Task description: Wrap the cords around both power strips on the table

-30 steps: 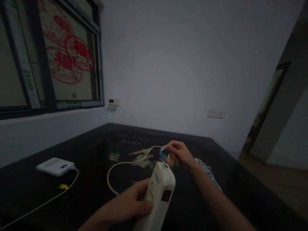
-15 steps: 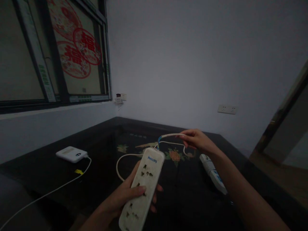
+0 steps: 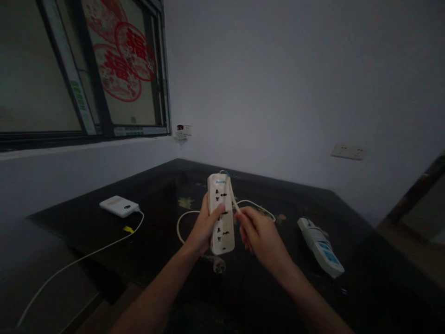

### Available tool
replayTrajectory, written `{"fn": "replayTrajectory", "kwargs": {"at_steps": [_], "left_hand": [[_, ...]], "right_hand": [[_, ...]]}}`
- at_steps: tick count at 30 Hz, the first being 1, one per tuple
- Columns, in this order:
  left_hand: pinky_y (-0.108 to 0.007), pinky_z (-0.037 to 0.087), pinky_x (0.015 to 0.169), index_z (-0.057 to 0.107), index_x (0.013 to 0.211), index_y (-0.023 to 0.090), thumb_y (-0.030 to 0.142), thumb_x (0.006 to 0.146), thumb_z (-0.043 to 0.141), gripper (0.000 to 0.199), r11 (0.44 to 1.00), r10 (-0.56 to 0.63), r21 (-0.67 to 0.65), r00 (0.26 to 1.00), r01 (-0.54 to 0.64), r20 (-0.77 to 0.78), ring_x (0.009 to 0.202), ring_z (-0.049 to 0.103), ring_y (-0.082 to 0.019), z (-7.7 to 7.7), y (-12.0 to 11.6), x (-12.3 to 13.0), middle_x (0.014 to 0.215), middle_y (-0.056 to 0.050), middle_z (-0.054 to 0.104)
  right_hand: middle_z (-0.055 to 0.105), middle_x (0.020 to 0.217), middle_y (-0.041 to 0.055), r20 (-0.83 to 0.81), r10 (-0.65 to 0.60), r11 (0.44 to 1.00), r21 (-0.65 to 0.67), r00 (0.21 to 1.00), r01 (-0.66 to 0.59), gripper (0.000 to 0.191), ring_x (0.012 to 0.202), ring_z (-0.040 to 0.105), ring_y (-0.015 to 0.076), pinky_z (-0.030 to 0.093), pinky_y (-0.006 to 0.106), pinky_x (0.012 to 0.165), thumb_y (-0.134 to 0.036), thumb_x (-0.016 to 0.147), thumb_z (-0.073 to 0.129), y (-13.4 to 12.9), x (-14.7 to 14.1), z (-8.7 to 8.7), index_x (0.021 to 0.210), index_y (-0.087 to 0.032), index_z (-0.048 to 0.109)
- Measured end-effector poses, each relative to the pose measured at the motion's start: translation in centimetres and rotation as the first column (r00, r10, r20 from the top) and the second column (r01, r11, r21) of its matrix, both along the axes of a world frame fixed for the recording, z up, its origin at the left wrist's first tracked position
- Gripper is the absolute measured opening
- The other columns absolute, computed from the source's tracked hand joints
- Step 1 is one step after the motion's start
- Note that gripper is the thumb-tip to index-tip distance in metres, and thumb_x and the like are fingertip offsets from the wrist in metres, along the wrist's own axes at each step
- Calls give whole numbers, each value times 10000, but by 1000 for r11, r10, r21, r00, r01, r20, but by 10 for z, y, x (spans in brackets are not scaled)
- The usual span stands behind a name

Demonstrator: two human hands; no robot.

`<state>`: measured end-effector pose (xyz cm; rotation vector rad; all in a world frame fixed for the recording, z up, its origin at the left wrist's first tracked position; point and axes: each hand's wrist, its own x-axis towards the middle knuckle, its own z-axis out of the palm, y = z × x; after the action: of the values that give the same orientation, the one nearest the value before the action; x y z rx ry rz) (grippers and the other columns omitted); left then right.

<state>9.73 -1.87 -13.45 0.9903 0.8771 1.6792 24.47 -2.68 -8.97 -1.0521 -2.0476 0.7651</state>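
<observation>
My left hand (image 3: 205, 225) is wrapped round a white power strip (image 3: 222, 241), its thumb on the socket face. The strip stands nearly upright above the dark table. Its white cord (image 3: 233, 197) leaves the top end, bends over and runs down along the strip's right side. My right hand (image 3: 255, 227) pinches this cord just right of the strip. More of the cord loops on the table behind both hands. A grey plug (image 3: 219, 265) shows below the strip's lower end.
On the dark table (image 3: 160, 185), a white power bank (image 3: 118, 206) with a cable lies at the left, near a yellow tag (image 3: 128, 229). A second power strip (image 3: 325, 255), cord wrapped round it, lies at the right. A wall and window stand behind.
The strip has moved up and away and stands more upright. My right hand has come down and toward it, folding the cord along its side. The plug has come into view. The camera view has shifted.
</observation>
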Motion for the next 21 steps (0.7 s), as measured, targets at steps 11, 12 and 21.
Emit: {"fn": "replayTrajectory", "kwargs": {"at_steps": [11,12,21], "left_hand": [[-256,507,717,474,1184,233,388,706,740,568,999,39,12,997,-40,62,880,635,-192,-7,2,8,1032,-49,652],[-258,508,731,481,1181,229,357,678,766,592,999,40,15,997,-42,67,893,635,-197,-6,1,9,1044,-53,653],[-271,526,720,492,1133,213,229,595,809,625,997,77,-10,991,-76,107,843,649,-193,4,0,9,988,-37,659]], "right_hand": [[716,810,86,445,-197,975,181,874,127,234,750,691,242,364,269,565,-230,968,353,-12,-24,-24,996,-178,580],[718,810,88,486,-210,972,200,848,125,244,736,695,248,362,272,546,-238,971,342,-13,-25,-25,1018,-182,574],[680,927,112,541,-283,905,424,792,34,177,813,672,237,417,274,535,-208,933,418,-22,-18,-30,966,-191,591]]}}
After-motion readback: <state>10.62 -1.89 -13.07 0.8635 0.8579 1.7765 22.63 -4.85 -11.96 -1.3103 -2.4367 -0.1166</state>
